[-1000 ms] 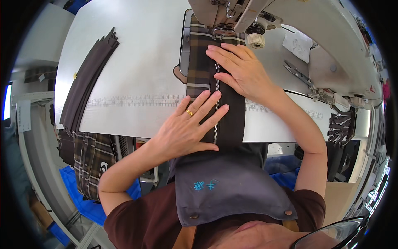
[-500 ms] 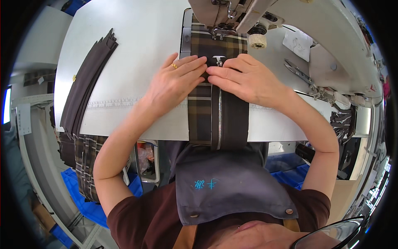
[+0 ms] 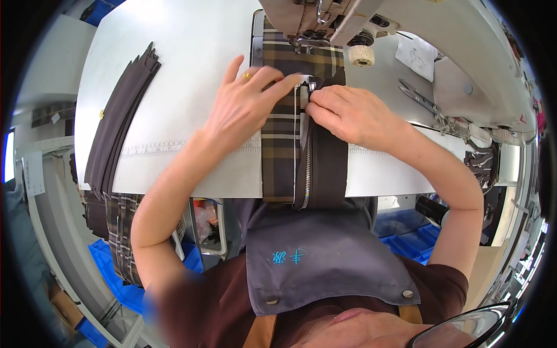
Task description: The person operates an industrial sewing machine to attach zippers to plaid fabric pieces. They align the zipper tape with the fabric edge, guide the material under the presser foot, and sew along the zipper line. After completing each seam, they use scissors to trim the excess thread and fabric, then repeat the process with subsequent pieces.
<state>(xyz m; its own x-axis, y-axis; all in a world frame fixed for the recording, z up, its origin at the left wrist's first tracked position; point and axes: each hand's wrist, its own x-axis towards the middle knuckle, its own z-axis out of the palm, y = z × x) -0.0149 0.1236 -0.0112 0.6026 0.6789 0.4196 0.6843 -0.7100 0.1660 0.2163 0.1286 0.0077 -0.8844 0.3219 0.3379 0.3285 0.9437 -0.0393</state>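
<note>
Over one white surface (image 3: pixel 174 104), your right fingers (image 3: pixel 332 102) clamp one zipper (image 3: pixel 308 171), your left fingers (image 3: pixel 281 89) apart near it.

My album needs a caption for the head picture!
Left hand and right hand at a zipper and plaid cloth, before a sewing machine.

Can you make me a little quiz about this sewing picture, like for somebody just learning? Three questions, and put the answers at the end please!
1. True or false: the scissors lie to the right of the zipper.

2. Where is the gold ring?
A) On the right hand
B) On the left hand
C) On the table

3. Fill in the missing word: the strip of cloth just left of the zipper has a ____ pattern.

Key:
1. True
2. B
3. Checked
</note>
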